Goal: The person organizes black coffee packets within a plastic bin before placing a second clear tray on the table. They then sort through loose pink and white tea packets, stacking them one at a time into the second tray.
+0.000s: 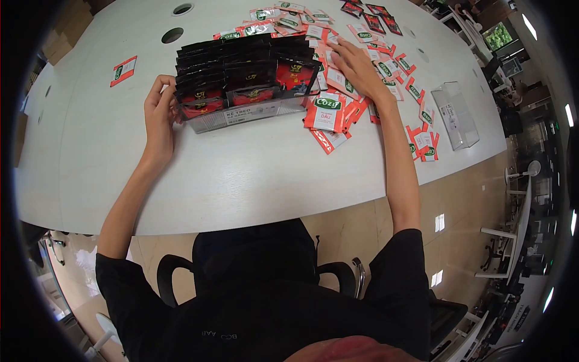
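Observation:
A clear plastic tray stands on the white table, packed with rows of black and red sachets. My left hand is against the tray's left end, its fingers curled around that edge. Just right of the tray, my right hand lies spread, palm down, over a loose pile of red and white Cozy sachets. Its fingers are apart and touch the packets; nothing is gripped in it. The underside of the right hand is hidden.
An empty clear plastic box lies at the table's right. One Cozy sachet is alone at the left. Several black-red sachets are at the back. The white table has round holes; a black chair stands at its near edge.

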`<state>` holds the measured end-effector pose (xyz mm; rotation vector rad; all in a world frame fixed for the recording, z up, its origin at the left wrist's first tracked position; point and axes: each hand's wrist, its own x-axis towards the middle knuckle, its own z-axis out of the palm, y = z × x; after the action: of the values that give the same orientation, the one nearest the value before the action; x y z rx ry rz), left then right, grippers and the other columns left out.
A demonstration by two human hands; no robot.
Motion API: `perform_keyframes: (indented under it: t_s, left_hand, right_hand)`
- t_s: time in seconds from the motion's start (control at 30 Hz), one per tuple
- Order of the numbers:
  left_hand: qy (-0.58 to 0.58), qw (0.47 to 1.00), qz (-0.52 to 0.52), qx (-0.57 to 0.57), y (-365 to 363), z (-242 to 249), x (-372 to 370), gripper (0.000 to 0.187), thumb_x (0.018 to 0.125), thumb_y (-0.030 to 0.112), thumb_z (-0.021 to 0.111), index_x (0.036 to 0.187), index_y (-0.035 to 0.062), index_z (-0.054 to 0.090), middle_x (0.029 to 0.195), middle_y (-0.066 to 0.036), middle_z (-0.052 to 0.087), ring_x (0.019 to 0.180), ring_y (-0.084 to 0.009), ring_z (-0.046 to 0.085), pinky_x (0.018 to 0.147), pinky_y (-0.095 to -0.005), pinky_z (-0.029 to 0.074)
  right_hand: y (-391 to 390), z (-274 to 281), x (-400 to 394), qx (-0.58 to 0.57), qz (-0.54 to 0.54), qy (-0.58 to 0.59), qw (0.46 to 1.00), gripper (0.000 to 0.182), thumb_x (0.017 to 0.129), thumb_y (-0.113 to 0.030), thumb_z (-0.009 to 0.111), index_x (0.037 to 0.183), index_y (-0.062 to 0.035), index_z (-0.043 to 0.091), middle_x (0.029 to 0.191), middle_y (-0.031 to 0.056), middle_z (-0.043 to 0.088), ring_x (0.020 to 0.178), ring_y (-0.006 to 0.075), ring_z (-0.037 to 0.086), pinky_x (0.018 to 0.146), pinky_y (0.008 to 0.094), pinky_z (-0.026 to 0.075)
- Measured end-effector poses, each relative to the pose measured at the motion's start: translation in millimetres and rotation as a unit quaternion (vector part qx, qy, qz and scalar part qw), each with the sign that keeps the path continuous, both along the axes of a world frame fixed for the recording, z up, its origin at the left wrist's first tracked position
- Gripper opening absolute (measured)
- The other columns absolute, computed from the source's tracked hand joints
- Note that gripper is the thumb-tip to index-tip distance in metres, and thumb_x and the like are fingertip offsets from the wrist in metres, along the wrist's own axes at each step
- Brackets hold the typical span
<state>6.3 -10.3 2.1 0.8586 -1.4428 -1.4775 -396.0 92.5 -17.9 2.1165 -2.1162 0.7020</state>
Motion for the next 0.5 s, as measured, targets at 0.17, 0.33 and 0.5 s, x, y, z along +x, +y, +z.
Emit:
perform_keyframes:
  t_s: [0.17,0.33,0.5]
  left_hand:
    - [0.000,1.000,0.005,-0.001,-1,-1,0,0.013,0.097,0.025,0.048,0.090,0.0143,0.050,0.062,0.010,0.033,0.055,-0.0001,0.031,0.050,-0.0188,0.027]
    - [0.006,1.000,-0.003,-0.001,-3,-4,1,0.013,0.097,0.026,0.049,0.091,0.0145,0.051,0.061,0.010,0.032,0.054,-0.0002,0.030,0.050,-0.0187,0.027]
    - [0.009,1.000,-0.004,-0.002,-1,-2,1,0.013,0.097,0.026,0.049,0.091,0.0147,0.051,0.061,0.010,0.033,0.054,-0.0002,0.030,0.049,-0.0186,0.027]
  right_hand:
    - [-5,1,30,0.043,-0.011,0.025,0.999,0.067,0.090,-0.060,0.047,0.139,-0.0141,0.047,0.148,0.0185,0.035,0.141,0.0350,0.025,0.113,0.0448,0.022]
    - [-1,9,25,0.079,-0.027,-0.008,0.996,0.060,0.089,-0.044,0.058,0.142,-0.0194,0.044,0.152,0.0137,0.030,0.142,0.0310,0.025,0.114,0.0423,0.024]
    - [8,5,-17,0.031,-0.073,-0.026,0.996,0.052,0.091,-0.043,0.057,0.135,-0.0160,0.052,0.148,0.0165,0.037,0.138,0.0324,0.033,0.113,0.0426,0.025]
